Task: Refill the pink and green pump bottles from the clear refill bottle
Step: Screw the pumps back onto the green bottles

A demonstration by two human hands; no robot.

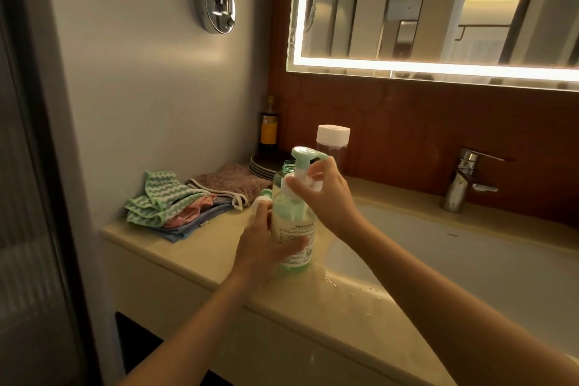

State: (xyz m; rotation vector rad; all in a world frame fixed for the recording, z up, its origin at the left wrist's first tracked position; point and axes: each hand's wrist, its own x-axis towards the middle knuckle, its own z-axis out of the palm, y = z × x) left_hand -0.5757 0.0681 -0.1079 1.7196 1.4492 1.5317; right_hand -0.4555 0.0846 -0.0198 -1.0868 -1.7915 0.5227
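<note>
At the countertop's (200,249) front edge, beside the basin (454,263), the green pump bottle (294,224), see-through and pale-labelled, is being gripped round its body by the left hand's (260,247) curled fingers. Its white collar, under the mint pump head (308,154), is being pinched by the right hand (329,197). The white-capped clear refill bottle (333,147) is being kept upright towards the rear edge.

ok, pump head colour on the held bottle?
Mint green pump head on the green pump bottle; head view.

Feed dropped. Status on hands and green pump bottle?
Left hand holds green-tinted plastic pump bottle upright. Right hand grips its pump. Clear refill bottle with white cap stands behind. Nothing blocking.
</note>
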